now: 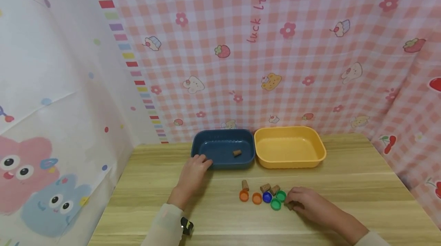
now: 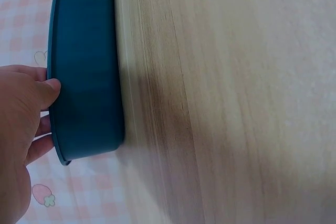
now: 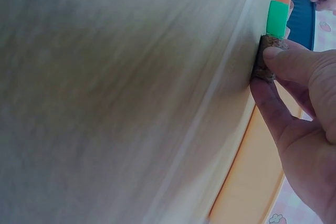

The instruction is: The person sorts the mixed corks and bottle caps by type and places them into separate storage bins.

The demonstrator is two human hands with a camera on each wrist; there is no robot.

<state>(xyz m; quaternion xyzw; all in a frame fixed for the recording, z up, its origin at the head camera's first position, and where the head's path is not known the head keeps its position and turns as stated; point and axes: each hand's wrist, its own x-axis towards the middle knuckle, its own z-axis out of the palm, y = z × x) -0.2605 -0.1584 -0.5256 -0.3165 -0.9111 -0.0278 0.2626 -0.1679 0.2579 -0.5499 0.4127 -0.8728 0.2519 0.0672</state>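
My left hand (image 1: pixel 190 176) holds the near left rim of a dark blue bin (image 1: pixel 224 165), its thumb (image 2: pixel 51 91) over the edge in the left wrist view. A single cork (image 1: pixel 237 153) lies inside that bin. On the table my right hand (image 1: pixel 312 204) pinches another cork (image 3: pixel 271 60) between thumb and fingers. Close beside it are two green caps (image 1: pixel 276 204), with a blue cap (image 1: pixel 267 197) and two orange caps (image 1: pixel 257 198) further left. Several corks (image 1: pixel 265 188) lie just behind the caps.
A yellow bin (image 1: pixel 290 164) stands right beside the blue one at the back of the wooden table (image 1: pixel 220 227). Behind both hangs a pink checked cloth (image 1: pixel 293 54). A small black object (image 1: pixel 187 226) shows by the left sleeve.
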